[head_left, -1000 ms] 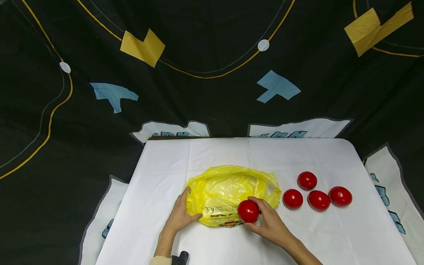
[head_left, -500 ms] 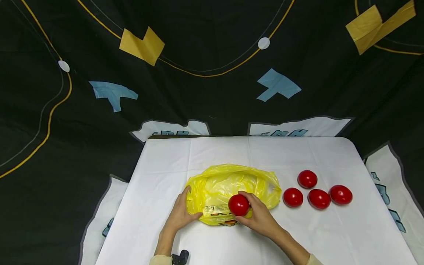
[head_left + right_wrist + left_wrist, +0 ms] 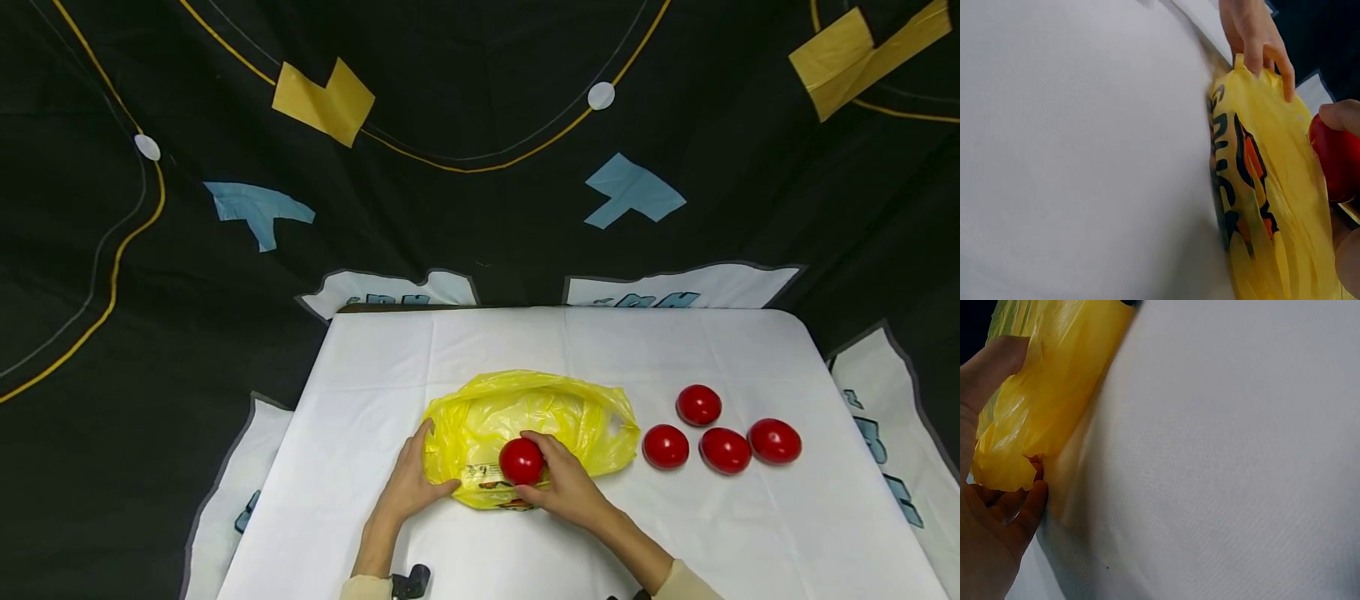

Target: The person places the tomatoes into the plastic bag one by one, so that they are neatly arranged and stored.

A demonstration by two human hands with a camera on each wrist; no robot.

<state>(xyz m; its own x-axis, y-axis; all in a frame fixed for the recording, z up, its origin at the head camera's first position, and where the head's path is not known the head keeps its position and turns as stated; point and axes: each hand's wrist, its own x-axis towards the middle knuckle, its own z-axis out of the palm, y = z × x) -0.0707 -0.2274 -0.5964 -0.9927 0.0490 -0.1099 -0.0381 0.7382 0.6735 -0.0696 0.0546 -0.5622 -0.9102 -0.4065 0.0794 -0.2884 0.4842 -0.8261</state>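
Observation:
A yellow plastic bag (image 3: 600, 450) lies on the white table with its mouth spread wide and dark print along its near side. My left hand (image 3: 408, 479) grips the bag's left end, thumb at the front and fingers behind, as the left wrist view also shows. Over the near part of the bag's opening, my right hand (image 3: 566, 485) holds a glossy red ball (image 3: 521, 461) between thumb and fingers. In the right wrist view the red ball (image 3: 1338, 159) sits just above the bag's near side (image 3: 1279, 187). The bag's floor is partly hidden by the right hand.
Several more glossy red balls (image 3: 725, 451), slightly egg-shaped, lie grouped on the table to the right of the bag. White cloth covers the table (image 3: 375, 358). Behind it hangs a black patterned cloth (image 3: 465, 225).
My right hand has carried the red ball leftward and slightly away from me, farther over the bag's opening. The left hand and the other red balls have stayed in place.

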